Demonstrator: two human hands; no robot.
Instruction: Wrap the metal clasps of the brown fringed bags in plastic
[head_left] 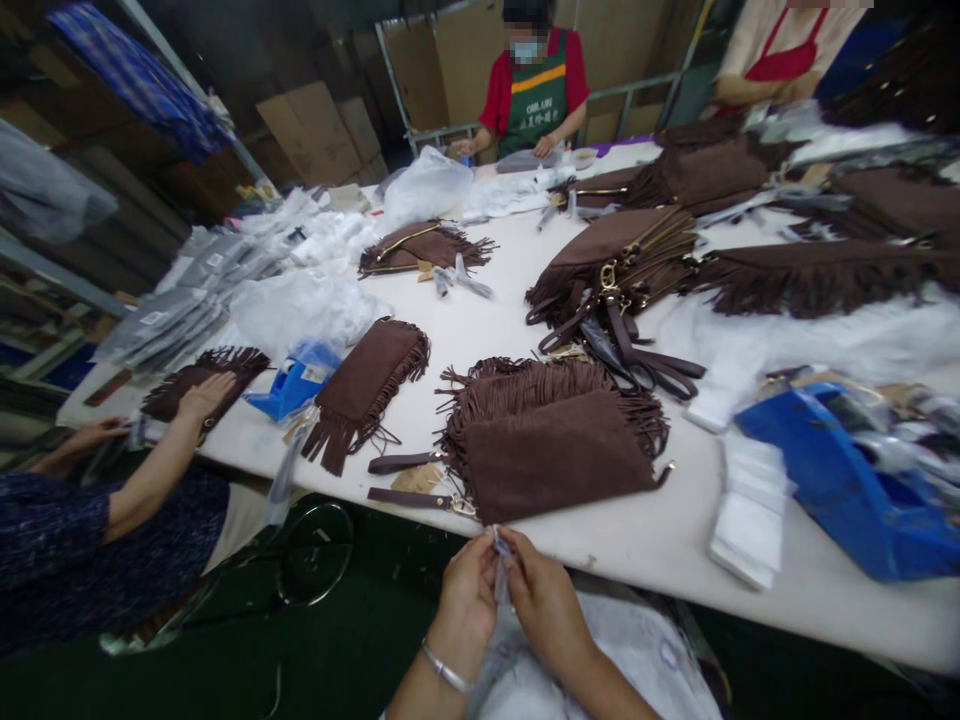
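From where I stand, L hand [466,590] & R hand [551,605] both pinch a plastic strip [501,584] just off table's [637,535] near edge; slack grip could prob. drop it to floor [360,650].

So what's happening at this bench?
The camera wearer's left hand and right hand pinch a piece of clear plastic just off the near edge of the table. A brown fringed bag lies just beyond, dark straps at its left. Further left, a co-worker's hand rests on another fringed bag. Someone in a green apron works across the table; what they handle is unclear.
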